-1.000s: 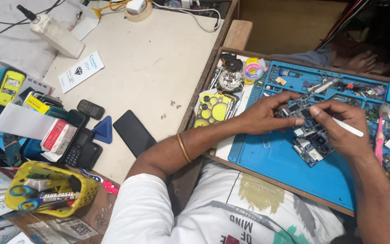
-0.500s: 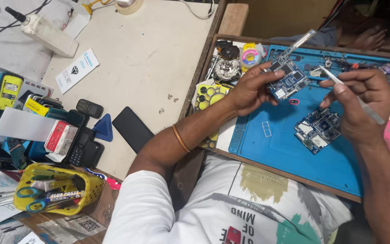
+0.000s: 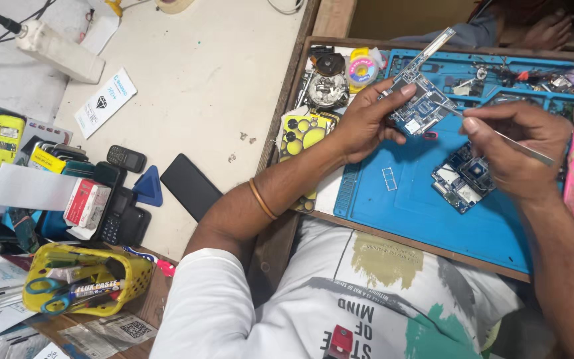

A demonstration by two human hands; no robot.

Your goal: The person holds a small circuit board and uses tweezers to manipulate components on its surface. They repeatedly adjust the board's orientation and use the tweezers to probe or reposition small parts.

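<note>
Left hand (image 3: 367, 123) pinches a small circuit board (image 3: 420, 106) lifted off the blue mat (image 3: 426, 213), prob for access; right hand (image 3: 516, 149) grip's clamped on tweezers (image 3: 499, 136), tip at board.

yellow basket (image 3: 127, 279) with scissors (image 3: 38, 287) | black keypad phone (image 3: 126, 158) | blue triangular pick (image 3: 149, 188) | dark slab phone (image 3: 190, 186) on bench (image 3: 200, 80)

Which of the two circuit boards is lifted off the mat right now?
The upper circuit board, pinched in the left hand with the tweezers from the right hand touching it. The other board lies flat on the blue mat.
</note>
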